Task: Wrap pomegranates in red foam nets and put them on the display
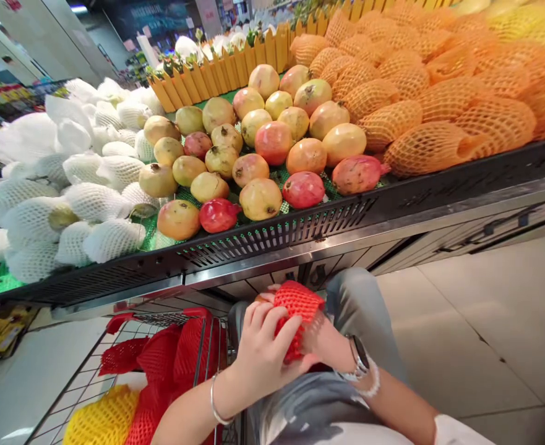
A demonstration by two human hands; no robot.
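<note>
In front of my lap is a red foam net sleeve, held between both hands. My left hand is closed over its near side, with the fingers curled across the mesh. My right hand, a dark watch on its wrist, reaches in from the right; the sleeve covers much of it, and a few fingertips show beyond the far edge. A small orange-brown patch peeks out by those fingertips, perhaps a fruit, but mostly hidden. Ahead, loose pomegranates lie on green mesh in the black display tray.
Left of the pomegranates lie fruits in white foam nets; to the right, fruits in orange nets. A wire shopping cart at lower left holds red sleeves and yellow sleeves. A yellow picket fence stands behind.
</note>
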